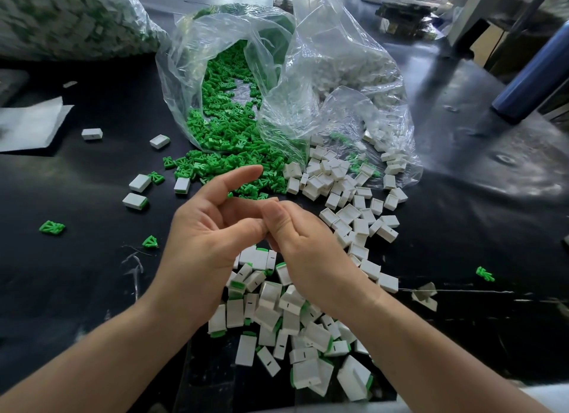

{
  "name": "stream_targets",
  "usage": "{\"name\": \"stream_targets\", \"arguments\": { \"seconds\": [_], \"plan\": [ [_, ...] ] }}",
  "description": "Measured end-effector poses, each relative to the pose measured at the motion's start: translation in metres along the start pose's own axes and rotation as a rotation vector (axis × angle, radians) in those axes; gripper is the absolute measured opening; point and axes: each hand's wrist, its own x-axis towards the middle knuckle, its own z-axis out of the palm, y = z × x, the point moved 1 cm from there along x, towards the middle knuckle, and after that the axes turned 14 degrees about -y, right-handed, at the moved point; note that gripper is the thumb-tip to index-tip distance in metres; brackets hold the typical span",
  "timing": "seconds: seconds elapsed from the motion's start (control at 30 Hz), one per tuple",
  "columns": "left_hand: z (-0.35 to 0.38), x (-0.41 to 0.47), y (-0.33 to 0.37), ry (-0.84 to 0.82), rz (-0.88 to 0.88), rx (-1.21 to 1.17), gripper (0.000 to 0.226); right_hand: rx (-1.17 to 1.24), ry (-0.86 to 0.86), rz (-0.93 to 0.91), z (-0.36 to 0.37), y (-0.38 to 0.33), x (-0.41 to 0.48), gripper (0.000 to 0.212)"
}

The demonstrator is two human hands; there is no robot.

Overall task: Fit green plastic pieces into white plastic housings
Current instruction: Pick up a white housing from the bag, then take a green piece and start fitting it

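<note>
Dozens of finished units [292,329], white shells with a green edge showing, are heaped on the near part of the black table [92,274], under the wrists. A few more lie far left. Plenty remains: loose white housings [338,178] spread right of centre, and green pieces [228,141] spill from a clear bag [191,58] farther back, which is well stocked. Left hand [203,228] is half open above the heap, palm bare, index finger straight, other fingers bent loosely toward the right hand [301,237]. That hand's fingers curl inward, back to camera; whether it pinches a part cannot be told. Judged midway at best.
</note>
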Motion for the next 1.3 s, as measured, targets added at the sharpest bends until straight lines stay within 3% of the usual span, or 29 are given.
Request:
{"name": "stream_targets", "arguments": {
  "seconds": [0.1,0.27,0.4,0.73,0.8,1.0,1.17,1.3],
  "plan": [
    [0.0,0.0,0.001,-0.003,-0.006,0.006,0.048,-0.028,0.021,-0.003,0.0,-0.002,0.0,0.03],
    [0.0,-0.001,0.001,-0.012,-0.011,0.005,0.048,-0.057,0.012,-0.007,0.001,-0.004,0.0,0.041],
    [-0.001,0.0,0.002,-0.014,-0.016,-0.007,0.05,-0.008,0.017,-0.017,-0.001,-0.003,-0.001,0.037],
    [-0.005,0.002,0.001,-0.038,-0.065,0.006,0.054,0.236,-0.096,0.042,-0.02,-0.01,-0.007,0.069],
    [-0.006,0.003,0.002,-0.032,-0.076,0.025,0.064,0.239,-0.089,0.056,-0.022,-0.009,-0.006,0.07],
    [-0.007,0.001,0.0,0.039,-0.085,0.132,0.041,0.108,0.109,0.116,-0.04,-0.001,-0.004,0.05],
    [-0.004,-0.001,0.001,0.022,-0.072,0.283,0.036,0.03,0.328,0.14,-0.064,0.006,-0.004,0.041],
    [0.001,-0.005,0.001,-0.129,-0.104,0.336,0.041,-0.063,0.442,0.167,-0.076,0.013,-0.003,0.035]
  ]
}}
